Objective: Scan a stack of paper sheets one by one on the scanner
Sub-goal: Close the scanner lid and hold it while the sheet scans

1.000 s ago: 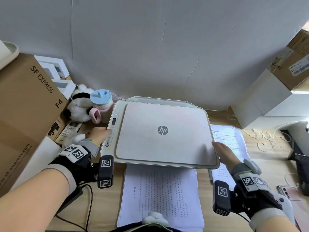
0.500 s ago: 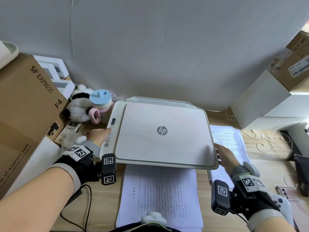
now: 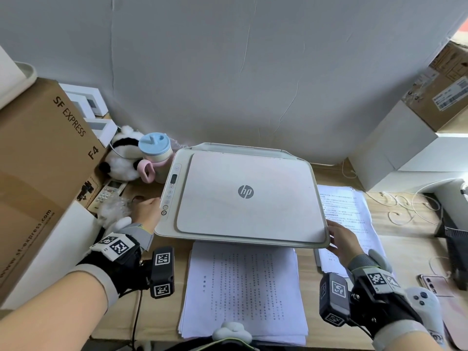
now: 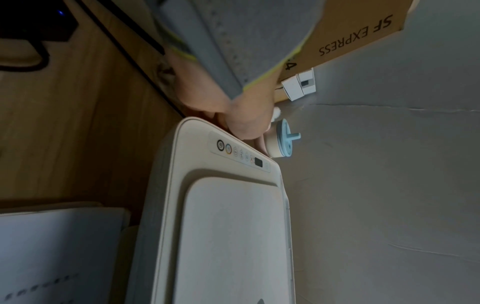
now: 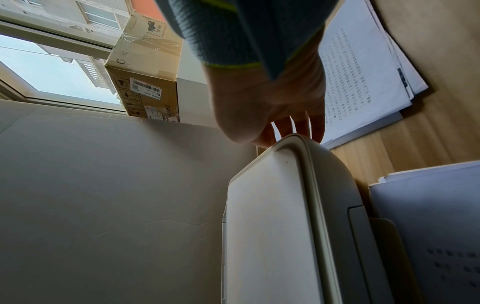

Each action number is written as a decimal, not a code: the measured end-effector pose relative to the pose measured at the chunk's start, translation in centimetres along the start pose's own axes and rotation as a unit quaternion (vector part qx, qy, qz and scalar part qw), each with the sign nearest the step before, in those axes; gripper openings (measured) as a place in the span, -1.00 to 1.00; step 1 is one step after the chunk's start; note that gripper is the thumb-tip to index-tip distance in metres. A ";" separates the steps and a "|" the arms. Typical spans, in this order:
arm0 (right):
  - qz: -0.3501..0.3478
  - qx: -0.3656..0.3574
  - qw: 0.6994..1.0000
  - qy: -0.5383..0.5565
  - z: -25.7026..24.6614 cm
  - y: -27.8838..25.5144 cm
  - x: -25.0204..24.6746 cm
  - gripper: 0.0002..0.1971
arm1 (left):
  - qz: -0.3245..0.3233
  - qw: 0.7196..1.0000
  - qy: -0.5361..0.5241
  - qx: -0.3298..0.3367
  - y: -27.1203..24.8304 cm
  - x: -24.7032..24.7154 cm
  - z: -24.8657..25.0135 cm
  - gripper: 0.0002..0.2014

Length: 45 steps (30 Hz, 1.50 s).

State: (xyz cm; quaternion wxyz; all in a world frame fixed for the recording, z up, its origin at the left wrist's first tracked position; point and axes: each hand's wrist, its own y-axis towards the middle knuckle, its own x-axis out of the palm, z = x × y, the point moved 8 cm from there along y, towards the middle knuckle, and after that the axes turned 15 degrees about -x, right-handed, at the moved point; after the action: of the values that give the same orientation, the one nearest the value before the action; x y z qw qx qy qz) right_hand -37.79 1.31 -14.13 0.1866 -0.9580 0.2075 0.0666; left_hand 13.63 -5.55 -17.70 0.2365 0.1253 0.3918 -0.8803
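The white HP scanner (image 3: 245,198) sits mid-desk with its lid down. My left hand (image 3: 147,211) lies against its left side beside the control panel (image 3: 170,191). In the left wrist view the left hand (image 4: 241,123) has its fingers reaching down past the scanner's edge and holds nothing. My right hand (image 3: 342,239) touches the front right corner with straight fingers (image 5: 291,127). A stack of printed sheets (image 3: 243,287) lies in front of the scanner, its far end under the scanner's front. A second stack (image 3: 344,216) lies to the right.
An SF Express cardboard box (image 3: 43,173) stands at the left, with a plush panda (image 3: 121,160), a blue-lidded cup (image 3: 155,148) and a remote (image 3: 110,191) beside it. White boxes (image 3: 395,148) stand at the right. Loose cables (image 3: 405,206) and a phone (image 3: 435,285) lie near them.
My left hand has come off the control panel and drawn back to the scanner's left side. My right hand has slid slightly toward the front right corner.
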 end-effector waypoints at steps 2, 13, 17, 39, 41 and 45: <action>0.005 0.001 1.000 0.002 0.1 -0.3 0.0 -0.63 | -0.005 1.000 -0.009 0.008 -0.3 -0.2 -0.2 -0.79; 0.003 -0.003 1.000 0.028 0.4 -1.2 0.2 -0.63 | 0.020 0.997 0.028 0.074 -1.1 -0.7 0.6 -0.72; 0.008 -0.005 0.999 0.039 0.6 -1.2 0.2 -0.64 | 0.033 0.997 0.021 0.072 -1.4 -0.7 0.5 -0.71; 0.019 0.010 0.998 0.052 0.9 -1.3 0.2 -0.65 | 0.011 0.998 -0.003 0.068 -1.0 -0.7 0.0 -0.70; 0.018 0.011 0.998 0.053 1.0 -1.3 0.2 -0.67 | 0.010 0.998 -0.009 0.069 -1.0 -0.8 0.0 -0.70; 0.014 0.001 0.999 0.049 1.1 -1.1 0.3 -0.67 | 0.011 0.997 -0.004 0.078 -1.0 -0.7 0.2 -0.69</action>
State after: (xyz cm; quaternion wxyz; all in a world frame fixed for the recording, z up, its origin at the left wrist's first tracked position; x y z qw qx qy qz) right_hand -37.14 2.61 -14.85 0.1760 -0.9570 0.2295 0.0215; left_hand 13.75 -4.86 -16.67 0.2373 0.1444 0.3196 -0.9059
